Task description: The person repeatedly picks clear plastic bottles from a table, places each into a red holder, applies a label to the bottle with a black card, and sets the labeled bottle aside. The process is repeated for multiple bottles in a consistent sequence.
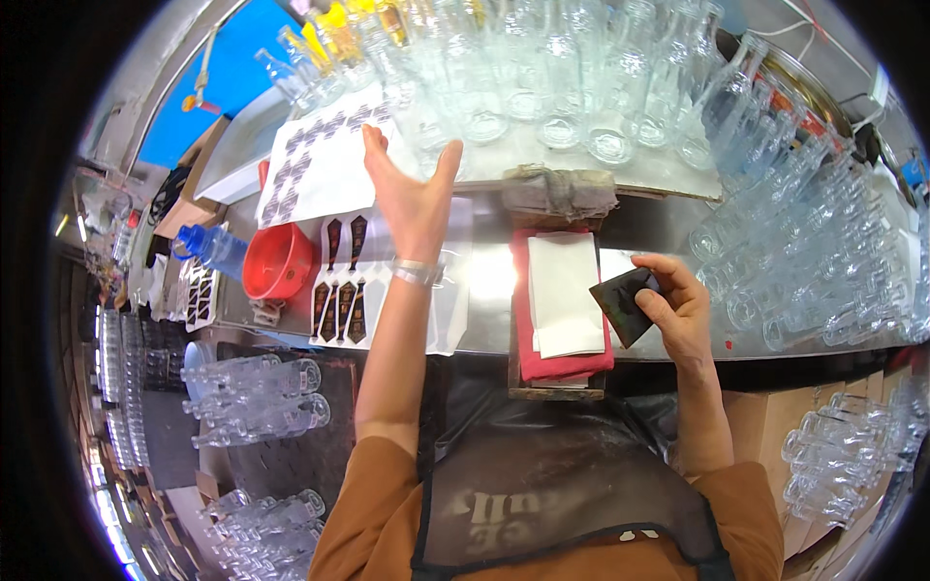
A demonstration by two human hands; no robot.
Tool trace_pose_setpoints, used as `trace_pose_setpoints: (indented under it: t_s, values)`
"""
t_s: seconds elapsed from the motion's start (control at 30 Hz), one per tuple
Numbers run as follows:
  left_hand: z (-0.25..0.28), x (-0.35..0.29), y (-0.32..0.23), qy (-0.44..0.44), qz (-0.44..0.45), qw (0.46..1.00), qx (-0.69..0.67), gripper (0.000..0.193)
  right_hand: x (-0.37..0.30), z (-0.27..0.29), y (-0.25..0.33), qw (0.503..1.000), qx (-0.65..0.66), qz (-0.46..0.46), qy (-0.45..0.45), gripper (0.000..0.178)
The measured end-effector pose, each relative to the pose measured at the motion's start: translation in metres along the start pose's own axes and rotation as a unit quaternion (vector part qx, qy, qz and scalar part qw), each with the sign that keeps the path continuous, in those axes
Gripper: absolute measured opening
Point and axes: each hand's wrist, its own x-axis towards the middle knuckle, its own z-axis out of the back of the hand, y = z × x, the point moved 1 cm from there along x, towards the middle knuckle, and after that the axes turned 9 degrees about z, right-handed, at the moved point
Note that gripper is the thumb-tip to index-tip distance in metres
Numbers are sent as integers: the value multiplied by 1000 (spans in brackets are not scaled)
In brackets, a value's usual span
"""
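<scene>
A person's left hand [412,194] reaches forward, fingers spread wide and holding nothing, toward upright clear glass bottles [542,87] at the back of a steel counter [668,228]; the right hand [678,305] pinches a dark label [625,305] just beside a white cloth [565,290] lying on a red towel [542,366]; label sheets [344,281] and a red funnel [278,261] lie left.
</scene>
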Motion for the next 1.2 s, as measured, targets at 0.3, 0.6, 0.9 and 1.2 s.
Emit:
trace_pose_setpoints:
  t_s: [0.3,0.6,0.9,1.2]
  values:
    - [-30,-6,22,-34,-6,998,-53,86,-14,21,-6,997,-10,-18,-71,29]
    - [19,-122,-57,387,216,867,-229,72,3,-26,19,977,-209,-17,40,38]
    - [10,-153,-39,397,246,866,-180,77,-27,-34,-17,949,-311,6,49,61]
    - [12,-153,-39,368,159,908,-124,79,-24,-38,-21,967,-245,-50,39,61]
